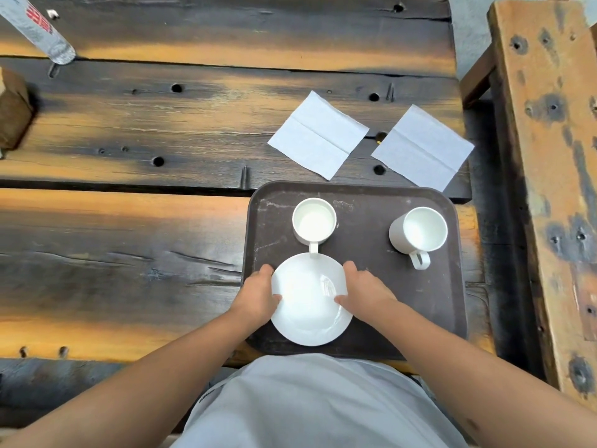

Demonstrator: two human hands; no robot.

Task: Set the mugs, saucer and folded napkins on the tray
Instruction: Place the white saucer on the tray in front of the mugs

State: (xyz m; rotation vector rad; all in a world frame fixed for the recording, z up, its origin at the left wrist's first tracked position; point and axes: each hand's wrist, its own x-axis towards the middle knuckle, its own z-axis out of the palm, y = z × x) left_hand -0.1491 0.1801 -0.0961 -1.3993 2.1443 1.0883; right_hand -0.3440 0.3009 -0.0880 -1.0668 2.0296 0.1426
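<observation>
A dark brown tray [361, 286] lies at the table's near edge. Two white mugs stand on it: one [314, 222] at the back left, handle toward me, another [418, 233] at the back right. A white saucer [308, 302] is over the tray's front left. My left hand [258, 294] grips its left rim and my right hand [365, 291] grips its right rim, thumbs on top. Two white napkins, one [318, 134] on the left and one [422, 147] on the right, lie flat on the wood beyond the tray.
The table is dark, weathered wooden planks [145, 221] with holes. A plastic bottle [38, 30] leans at the far left, with a brown block [13, 108] below it. A wooden bench [549, 156] runs along the right side.
</observation>
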